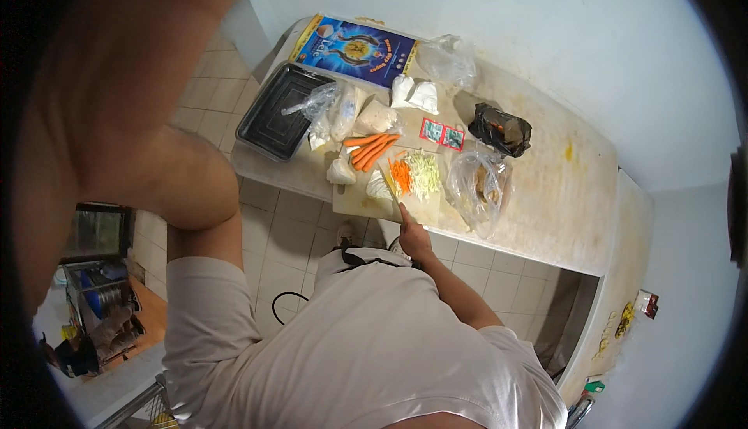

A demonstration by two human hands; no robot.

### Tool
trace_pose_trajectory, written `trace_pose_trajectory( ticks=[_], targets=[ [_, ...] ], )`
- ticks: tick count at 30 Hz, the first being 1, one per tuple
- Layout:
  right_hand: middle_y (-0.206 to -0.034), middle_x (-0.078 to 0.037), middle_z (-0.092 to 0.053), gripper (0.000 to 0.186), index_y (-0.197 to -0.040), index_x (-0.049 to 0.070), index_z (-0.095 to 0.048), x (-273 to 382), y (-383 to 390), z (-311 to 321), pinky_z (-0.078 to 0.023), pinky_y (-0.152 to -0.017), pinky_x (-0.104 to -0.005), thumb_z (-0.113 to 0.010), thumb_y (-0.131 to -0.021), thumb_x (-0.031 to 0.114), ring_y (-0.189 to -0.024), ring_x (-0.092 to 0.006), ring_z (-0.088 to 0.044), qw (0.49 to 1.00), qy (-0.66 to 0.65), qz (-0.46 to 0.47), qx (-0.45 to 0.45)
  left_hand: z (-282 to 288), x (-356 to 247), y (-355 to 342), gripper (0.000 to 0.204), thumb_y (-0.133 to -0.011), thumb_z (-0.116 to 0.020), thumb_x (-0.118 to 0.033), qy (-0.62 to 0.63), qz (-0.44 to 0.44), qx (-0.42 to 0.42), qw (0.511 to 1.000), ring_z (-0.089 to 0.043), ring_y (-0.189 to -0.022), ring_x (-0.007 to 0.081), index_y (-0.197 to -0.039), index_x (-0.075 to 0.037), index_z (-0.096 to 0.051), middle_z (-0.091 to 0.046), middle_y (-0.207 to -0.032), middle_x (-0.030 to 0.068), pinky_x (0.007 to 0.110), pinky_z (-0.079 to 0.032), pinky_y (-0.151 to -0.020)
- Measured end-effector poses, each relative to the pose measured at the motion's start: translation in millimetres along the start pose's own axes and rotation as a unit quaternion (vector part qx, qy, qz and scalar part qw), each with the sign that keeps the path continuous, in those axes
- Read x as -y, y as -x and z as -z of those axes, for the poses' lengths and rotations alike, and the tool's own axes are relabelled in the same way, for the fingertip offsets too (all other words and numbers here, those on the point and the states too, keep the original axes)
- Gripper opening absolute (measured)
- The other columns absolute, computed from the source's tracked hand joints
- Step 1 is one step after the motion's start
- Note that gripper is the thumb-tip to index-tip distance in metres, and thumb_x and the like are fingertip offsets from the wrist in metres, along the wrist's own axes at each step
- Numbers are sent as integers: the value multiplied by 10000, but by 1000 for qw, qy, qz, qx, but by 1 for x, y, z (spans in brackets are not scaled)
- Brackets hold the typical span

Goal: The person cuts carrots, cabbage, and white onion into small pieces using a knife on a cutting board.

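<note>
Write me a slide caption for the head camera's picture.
Right hand at a cutting board bearing shredded carrot and shredded cabbage, near whole carrots and a black tray.

A plain, pale greyish-beige shirt (374, 328) with short, loose sleeves (206, 296) covers the torso, softly creased. A black strap-like piece (366, 260) shows near its hem; a thin black cord (274, 307) loops out at its left. The right hand (417, 240) is bare.
</note>
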State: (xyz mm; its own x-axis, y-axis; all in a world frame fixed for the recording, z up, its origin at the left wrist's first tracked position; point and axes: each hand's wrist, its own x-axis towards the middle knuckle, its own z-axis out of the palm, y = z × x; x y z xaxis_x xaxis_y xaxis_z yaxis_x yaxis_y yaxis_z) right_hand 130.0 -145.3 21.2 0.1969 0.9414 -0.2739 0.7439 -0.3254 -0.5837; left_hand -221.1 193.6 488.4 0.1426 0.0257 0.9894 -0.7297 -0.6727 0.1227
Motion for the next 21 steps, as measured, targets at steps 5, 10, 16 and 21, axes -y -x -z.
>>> trace_pose_trajectory(
  ticks=[5,10,16,21],
  targets=[
    [-868,-279,-637,627,-1465,235,-224,-1,0,-2,-470,-681,-545,-459,-893,129,-759,-452,-609,1000,10,2,-8,-39,-10,-2,853,-822,-465,-623,0,-1,-10,1000,-288,-1330,358,-1410,-23,-313,-307,-1452,206,586,-176,-1095],
    [-893,-272,-639,626,-1464,230,-232,-2,2,-1,-469,-685,-542,-462,-891,127,-770,-447,-610,1000,3,-2,-8,-28,-10,1,847,-826,-462,-619,6,-2,-17,1000,-290,-1328,358,-1408,-22,-314,-308,-1451,206,585,-176,-1095],
    [-920,-274,-634,619,-1458,219,-254,1,-1,-1,-468,-698,-541,-466,-885,117,-799,-445,-608,1000,22,2,-2,7,4,-10,839,-830,-459,-613,13,-6,-13,1000,-292,-1326,358,-1406,-20,-316,-310,-1449,206,585,-177,-1094],
    [-923,-269,-636,616,-1459,225,-246,0,1,2,-472,-706,-536,-458,-890,121,-797,-448,-607,999,9,17,-32,-47,10,-9,832,-834,-456,-608,32,-8,-28,999,-294,-1325,358,-1405,-18,-318,-312,-1448,206,584,-177,-1094]
  ],
)
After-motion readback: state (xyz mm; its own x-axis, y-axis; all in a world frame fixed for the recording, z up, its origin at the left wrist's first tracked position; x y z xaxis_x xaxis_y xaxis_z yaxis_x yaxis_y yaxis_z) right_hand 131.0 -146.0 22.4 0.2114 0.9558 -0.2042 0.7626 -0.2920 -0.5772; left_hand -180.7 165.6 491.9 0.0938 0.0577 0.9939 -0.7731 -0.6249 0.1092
